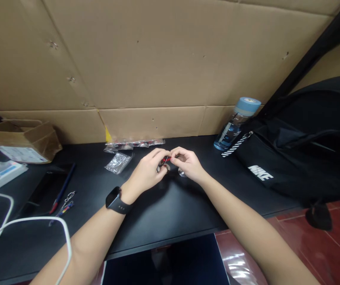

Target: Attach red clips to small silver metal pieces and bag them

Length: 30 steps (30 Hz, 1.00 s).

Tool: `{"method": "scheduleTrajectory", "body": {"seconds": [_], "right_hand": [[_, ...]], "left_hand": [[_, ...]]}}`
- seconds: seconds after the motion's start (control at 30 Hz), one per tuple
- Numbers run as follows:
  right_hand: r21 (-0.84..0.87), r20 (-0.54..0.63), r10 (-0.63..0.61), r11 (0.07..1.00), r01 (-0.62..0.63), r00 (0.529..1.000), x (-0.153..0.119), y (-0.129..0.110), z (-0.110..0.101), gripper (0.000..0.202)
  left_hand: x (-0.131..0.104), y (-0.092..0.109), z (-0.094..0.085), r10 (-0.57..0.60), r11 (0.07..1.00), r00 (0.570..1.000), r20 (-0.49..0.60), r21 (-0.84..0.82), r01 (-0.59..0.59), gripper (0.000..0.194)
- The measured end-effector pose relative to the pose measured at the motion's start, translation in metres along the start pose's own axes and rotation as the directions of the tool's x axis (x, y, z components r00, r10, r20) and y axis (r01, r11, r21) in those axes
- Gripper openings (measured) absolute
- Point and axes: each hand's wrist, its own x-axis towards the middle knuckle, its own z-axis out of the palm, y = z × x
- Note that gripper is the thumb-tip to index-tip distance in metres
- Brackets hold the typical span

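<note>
My left hand (149, 171), with a black watch on the wrist, is closed in a pinch around a small red piece (166, 159) with a thin, shiny edge. A pale round part shows between its thumb and fingers. From the other side, the thumb and forefinger of my right hand (188, 163) pinch the right end of the same red piece. Under the right hand is a small shiny round piece (182, 173); whether that hand touches it I cannot tell. Fingers hide much of the red piece, so its exact kind is unclear.
Clear plastic packets (134, 145) lie along the cardboard wall, near a small clear bag (119, 162). A water bottle (232, 126) and black backpack (295, 158) stand right. Left are a paper bag (36, 138), dark tablet (46, 188), keys (67, 204) and white cable (39, 218).
</note>
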Motion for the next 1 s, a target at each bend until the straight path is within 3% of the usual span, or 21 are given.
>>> {"method": "scheduleTrajectory", "body": {"seconds": [0.2,0.33,0.43,0.57,0.7,0.87,1.0], "right_hand": [[-0.147,-0.025,-0.066,0.987,0.061,0.998,-0.002,0.001,0.002,0.02],[-0.163,-0.017,-0.108,0.981,0.104,0.994,-0.005,-0.005,0.003,0.017],[-0.181,0.002,-0.123,0.976,0.121,0.992,-0.005,-0.011,0.002,0.021],[-0.276,0.055,-0.157,0.947,0.166,0.986,-0.005,-0.014,-0.002,0.038],[-0.356,0.074,-0.186,0.913,0.2,0.98,-0.004,-0.014,-0.005,0.03],[-0.417,0.166,-0.151,0.885,0.208,0.975,-0.004,-0.012,-0.007,0.035],[-0.436,0.161,-0.153,0.875,0.21,0.975,-0.004,-0.008,-0.005,0.033]], "left_hand": [[-0.002,-0.002,0.005,-0.087,0.994,0.995,-0.042,0.069,0.09,0.015],[-0.002,-0.004,0.006,-0.098,0.995,0.992,-0.074,0.019,0.099,0.014],[0.0,-0.006,0.005,-0.202,0.976,0.971,-0.13,-0.107,0.189,0.014],[0.0,-0.009,0.008,-0.389,0.861,0.915,-0.107,-0.396,0.32,0.018],[-0.003,-0.01,0.017,-0.483,0.776,0.875,-0.022,-0.474,0.417,0.021],[-0.004,-0.011,0.025,-0.626,0.521,0.768,0.135,-0.66,0.541,0.033],[-0.004,-0.015,0.026,-0.631,0.489,0.764,0.136,-0.695,0.528,0.042]]}}
